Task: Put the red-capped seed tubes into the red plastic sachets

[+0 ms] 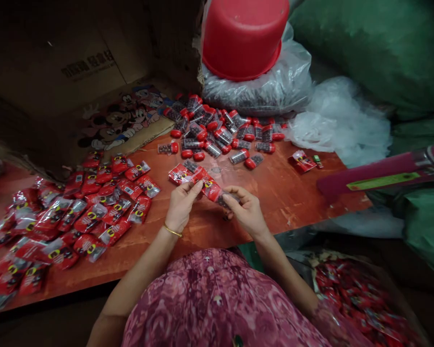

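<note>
My left hand [183,205] pinches the upper left end of a red printed packet [210,188]. At the packet's lower right end, my right hand [248,212] grips a small clear tube of dark beads [222,199], its thumb on top. The tube meets the packet's end; how far inside it sits I cannot tell. More red packets [179,174] lie flat just beyond my left fingers. Farther back is a heap of red-capped clear tubes [224,135] with dark beads inside.
Filled red packets [90,217] are piled at the left of the red-covered table [275,193]. Behind stand a cardboard box [130,140] and a red tub [246,38] on a stuffed plastic bag [260,91]. A magenta pole [383,176] juts in from the right, above a packet-filled container [361,299].
</note>
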The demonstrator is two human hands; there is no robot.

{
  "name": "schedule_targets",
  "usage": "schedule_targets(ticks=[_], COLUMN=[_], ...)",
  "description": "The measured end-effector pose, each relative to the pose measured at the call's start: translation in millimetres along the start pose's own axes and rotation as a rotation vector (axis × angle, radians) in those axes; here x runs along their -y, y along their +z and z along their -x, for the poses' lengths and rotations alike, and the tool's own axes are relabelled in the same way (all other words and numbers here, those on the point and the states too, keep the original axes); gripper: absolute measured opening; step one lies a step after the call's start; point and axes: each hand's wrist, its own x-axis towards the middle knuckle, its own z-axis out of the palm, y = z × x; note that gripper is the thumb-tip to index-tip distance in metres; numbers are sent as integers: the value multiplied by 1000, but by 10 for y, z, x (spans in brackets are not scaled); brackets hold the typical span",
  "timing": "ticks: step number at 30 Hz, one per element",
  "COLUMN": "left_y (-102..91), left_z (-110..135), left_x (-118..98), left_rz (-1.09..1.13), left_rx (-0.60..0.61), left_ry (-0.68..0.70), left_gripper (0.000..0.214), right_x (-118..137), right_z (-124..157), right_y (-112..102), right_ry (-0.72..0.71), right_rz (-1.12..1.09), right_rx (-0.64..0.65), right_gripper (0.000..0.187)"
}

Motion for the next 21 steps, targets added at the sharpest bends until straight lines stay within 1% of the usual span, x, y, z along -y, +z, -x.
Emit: schedule_targets(ticks=[4,8,10,13,15,17,19,21], left_y=[92,139,136,107,83,61,44,32], left_z=[2,14,16,-1,-25,-52,-75,-89], left_x=[76,147,154,145,130,104,67,35], left_rz=[64,140,170,180,184,187,181,187], left_rx=[24,43,58,63,47,40,81,98], left_ry=[-1,15,23,21,29,14,-39,-57], left_gripper=[32,36,36,32,31,30,29,28], right_x=[-41,-60,-53,-37,-35,-44,-57,-67], right_z=[-16,-67,-86,-103,-112,-121,-125,-123], right_y=[96,243,303,356,376,389,390,379], right_ry=[-2,-37,-59,-70,-73,-66,-27,14], right_rz=[-61,-142,-147,-104,-110,-170,-264,-310], right_rx=[-17,-114,-121,-27,0,24,93,156], right_gripper=[30,26,25,23,23,24,27,30])
